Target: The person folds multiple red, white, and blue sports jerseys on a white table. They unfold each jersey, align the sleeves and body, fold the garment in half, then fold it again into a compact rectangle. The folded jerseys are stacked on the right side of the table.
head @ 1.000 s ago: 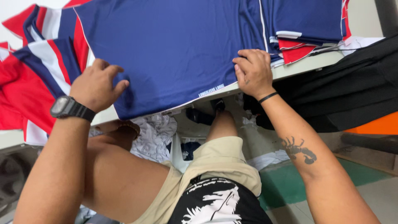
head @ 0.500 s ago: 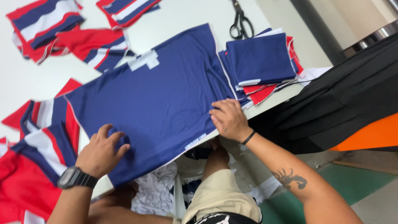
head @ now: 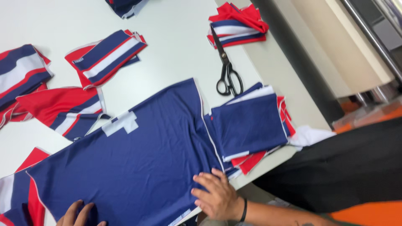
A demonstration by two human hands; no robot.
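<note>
Fingers (head: 209, 184) of the right hand (head: 217, 197) lie spread and flat on the large navy fabric panel (head: 138, 167), low in the frame near the surface (head: 176, 46) edge. The left hand (head: 77, 215) shows only fingertips at the bottom left, resting on the same panel; how they are set I cannot tell. The panel looks laid out flat. A folded navy stack (head: 251, 125) sits at right, scissors (head: 226, 69) above it, and striped red-and-navy pieces (head: 104, 56) lie unsorted at upper left.
</note>
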